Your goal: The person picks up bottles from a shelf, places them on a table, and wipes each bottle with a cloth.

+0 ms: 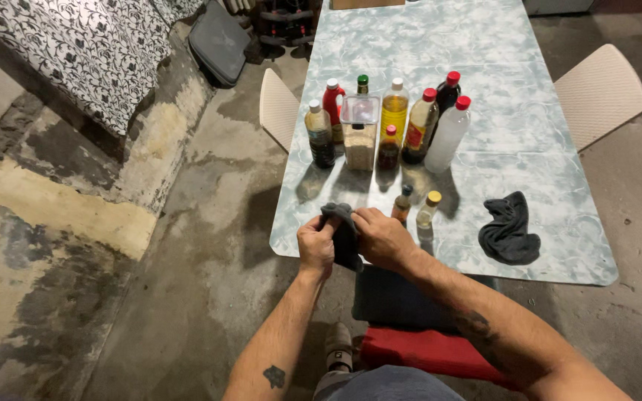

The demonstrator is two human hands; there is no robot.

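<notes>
Both my hands hold a dark grey cloth (343, 230) over the near left edge of a pale marbled table (499, 148). My left hand (316, 245) grips its left side and my right hand (382, 238) grips its right side. Just right of my right hand stand two small bottles (415, 209), one with a dark cap and one with a yellow cap. A second dark cloth (509, 230) lies crumpled on the table further right.
A cluster of several bottles and a clear container (360, 134) stands mid-table. Beige chairs sit at the left (278, 108) and right (600, 93) sides. A dark seat with a red cushion (425, 349) is below my arms. Stained concrete floor lies left.
</notes>
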